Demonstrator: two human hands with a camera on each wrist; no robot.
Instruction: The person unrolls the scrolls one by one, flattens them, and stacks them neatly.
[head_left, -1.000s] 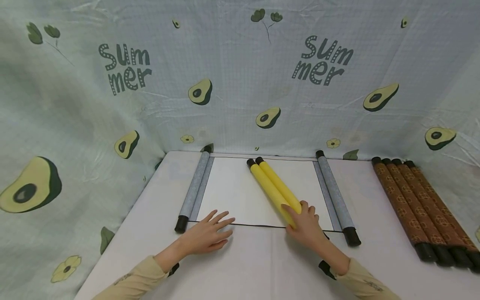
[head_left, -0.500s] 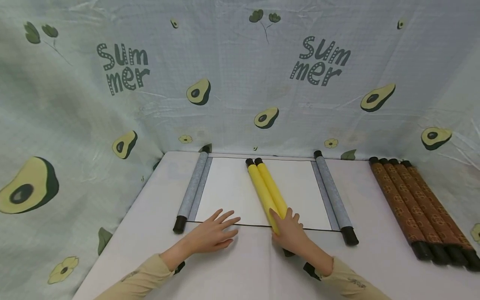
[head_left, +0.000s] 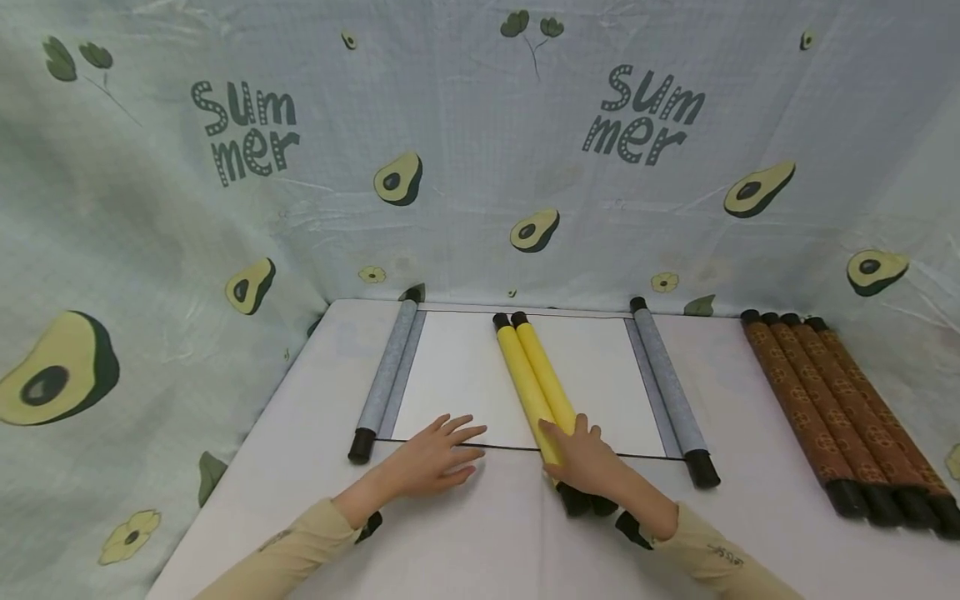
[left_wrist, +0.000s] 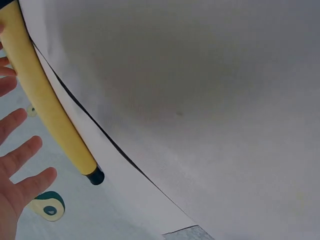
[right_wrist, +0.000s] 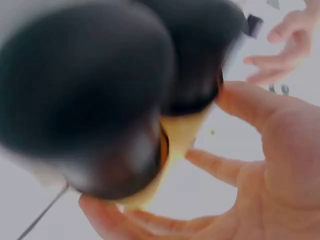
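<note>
Two yellow rolls with black ends, a left roll (head_left: 525,379) and a right roll (head_left: 545,367), lie side by side over a white panel (head_left: 457,375). My right hand (head_left: 588,462) grips both near their close ends, thumb on the left side. In the right wrist view the black end caps (right_wrist: 85,95) fill the foreground, with my right fingers (right_wrist: 215,167) spread around the rolls. My left hand (head_left: 431,462) is held out left of the rolls, fingers straight and spread, holding nothing. One yellow roll (left_wrist: 50,110) shows beyond it in the left wrist view.
Grey rolls flank the panel, one left (head_left: 386,375) and one right (head_left: 669,375). Several brown patterned rolls (head_left: 832,408) lie at the right of the white table (head_left: 480,550). A curtain printed with avocados (head_left: 465,125) hangs behind and at both sides.
My right hand has swung the near ends of the yellow rolls leftward, and their black near ends now show past the hand. The left hand has shifted slightly right, still spread.
</note>
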